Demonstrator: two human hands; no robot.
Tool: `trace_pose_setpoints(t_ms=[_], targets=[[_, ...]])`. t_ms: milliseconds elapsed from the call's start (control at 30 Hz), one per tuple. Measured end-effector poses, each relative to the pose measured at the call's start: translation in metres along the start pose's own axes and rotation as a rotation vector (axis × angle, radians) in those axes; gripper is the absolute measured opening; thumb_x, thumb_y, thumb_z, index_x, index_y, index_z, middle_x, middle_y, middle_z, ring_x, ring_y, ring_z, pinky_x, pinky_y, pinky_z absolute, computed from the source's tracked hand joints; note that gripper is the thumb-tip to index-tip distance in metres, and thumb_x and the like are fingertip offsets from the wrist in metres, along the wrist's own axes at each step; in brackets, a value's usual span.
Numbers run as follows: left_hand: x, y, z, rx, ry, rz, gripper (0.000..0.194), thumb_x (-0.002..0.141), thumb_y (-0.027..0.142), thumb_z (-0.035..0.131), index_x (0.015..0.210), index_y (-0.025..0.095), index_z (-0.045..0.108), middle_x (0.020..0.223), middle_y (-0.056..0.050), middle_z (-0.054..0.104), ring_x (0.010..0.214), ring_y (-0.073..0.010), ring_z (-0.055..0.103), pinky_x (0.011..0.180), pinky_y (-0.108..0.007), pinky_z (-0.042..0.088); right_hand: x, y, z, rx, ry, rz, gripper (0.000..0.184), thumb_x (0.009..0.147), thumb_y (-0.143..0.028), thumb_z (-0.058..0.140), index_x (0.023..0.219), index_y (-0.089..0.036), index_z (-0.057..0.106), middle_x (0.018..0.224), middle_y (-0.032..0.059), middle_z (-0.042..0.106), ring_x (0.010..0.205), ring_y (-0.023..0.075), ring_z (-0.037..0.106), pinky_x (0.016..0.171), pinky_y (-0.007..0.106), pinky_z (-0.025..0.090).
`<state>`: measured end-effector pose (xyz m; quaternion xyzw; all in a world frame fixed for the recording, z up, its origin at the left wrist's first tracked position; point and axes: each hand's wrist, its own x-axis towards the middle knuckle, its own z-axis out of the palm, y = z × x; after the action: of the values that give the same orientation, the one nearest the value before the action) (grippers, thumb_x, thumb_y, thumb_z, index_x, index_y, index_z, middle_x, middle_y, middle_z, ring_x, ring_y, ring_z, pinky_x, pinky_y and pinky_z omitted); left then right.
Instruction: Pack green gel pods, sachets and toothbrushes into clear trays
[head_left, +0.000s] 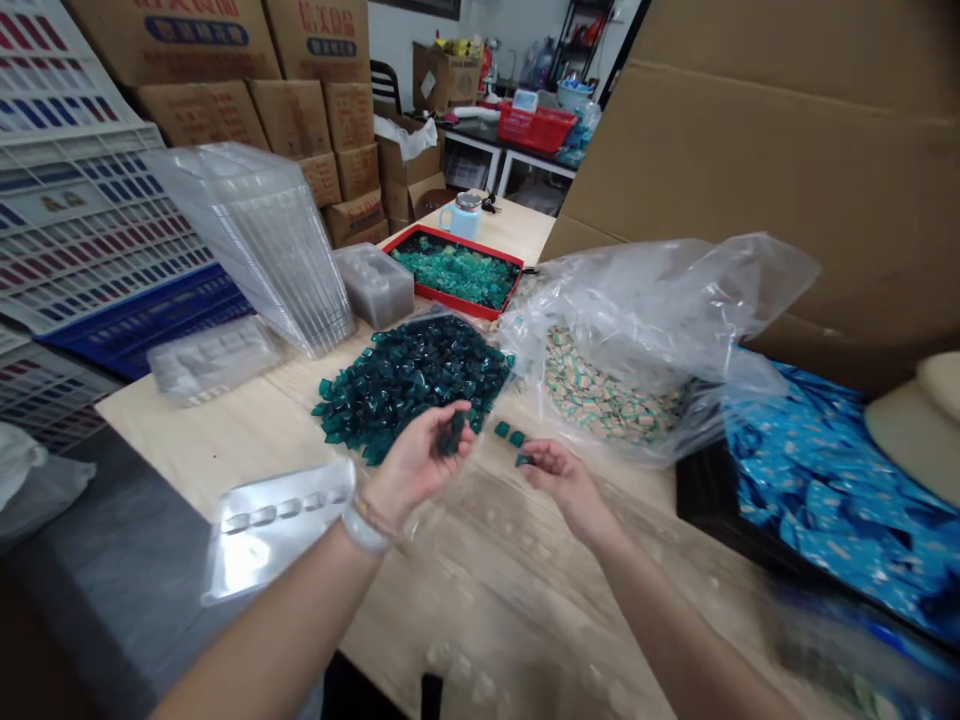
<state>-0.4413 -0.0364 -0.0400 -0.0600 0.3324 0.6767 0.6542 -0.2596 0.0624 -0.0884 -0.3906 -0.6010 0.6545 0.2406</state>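
Note:
My left hand (427, 455) is curled around several glossy dark green pieces (451, 436), palm turned inward, at the near edge of a big heap of the same pieces (427, 370). To the right, my right hand (561, 475) pinches one small dark green square piece (523, 460) between thumb and fingertips, just over the table. Two more such squares (509, 433) lie in a short row just beyond those fingers. A clear plastic tray (281, 520) with a row of moulded hollows lies left of my left forearm.
Stacked clear trays (255, 240) stand at the left behind the heap. A red tray (457, 268) of green bits and a light blue mug (463, 217) sit farther back. A clear bag (615, 370) of small patterned packets lies right, beside a black bin (712, 510) of blue wrappers.

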Motion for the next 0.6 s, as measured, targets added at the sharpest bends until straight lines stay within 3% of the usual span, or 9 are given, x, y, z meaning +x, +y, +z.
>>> trace_pose_setpoints(t_ms=[133, 267, 433, 600], targets=[[-0.035, -0.04, -0.024, 0.084, 0.093, 0.019, 0.013, 0.071, 0.011, 0.055, 0.084, 0.011, 0.058, 0.069, -0.002, 0.053, 0.059, -0.0069, 0.052, 0.05, -0.014, 0.041, -0.034, 0.022, 0.01, -0.092, 0.117, -0.067, 0.029, 0.062, -0.039, 0.063, 0.081, -0.017, 0.057, 0.065, 0.0007, 0.059, 0.054, 0.0113, 0.05, 0.051, 0.024, 0.039], [-0.058, -0.058, -0.042, 0.313, 0.217, 0.113, 0.021, 0.067, 0.018, 0.064, 0.085, 0.011, 0.058, 0.063, 0.0, 0.054, 0.053, -0.0052, 0.049, 0.048, -0.013, 0.038, -0.051, 0.032, 0.033, -0.402, 0.073, -0.223, 0.024, 0.077, -0.036, 0.049, 0.089, -0.018, 0.059, 0.078, 0.005, 0.063, 0.069, 0.0158, 0.056, 0.062, 0.028, 0.043], [-0.064, -0.079, -0.055, 0.496, 0.216, 0.157, 0.026, 0.062, 0.03, 0.068, 0.077, 0.01, 0.06, 0.056, 0.001, 0.053, 0.049, -0.0049, 0.045, 0.045, -0.015, 0.034, -0.054, 0.042, 0.064, -0.815, 0.135, -0.48, 0.024, 0.082, -0.031, 0.043, 0.089, -0.017, 0.062, 0.083, 0.0085, 0.06, 0.08, 0.0191, 0.052, 0.073, 0.033, 0.04], [-0.061, -0.089, -0.062, 0.592, 0.185, 0.187, 0.028, 0.062, 0.033, 0.066, 0.076, 0.009, 0.062, 0.057, 0.001, 0.052, 0.049, -0.0058, 0.043, 0.044, -0.017, 0.033, -0.05, 0.048, 0.072, -1.124, 0.116, -0.522, 0.022, 0.08, -0.027, 0.047, 0.089, -0.015, 0.063, 0.08, 0.0092, 0.058, 0.078, 0.0205, 0.049, 0.069, 0.033, 0.037]])
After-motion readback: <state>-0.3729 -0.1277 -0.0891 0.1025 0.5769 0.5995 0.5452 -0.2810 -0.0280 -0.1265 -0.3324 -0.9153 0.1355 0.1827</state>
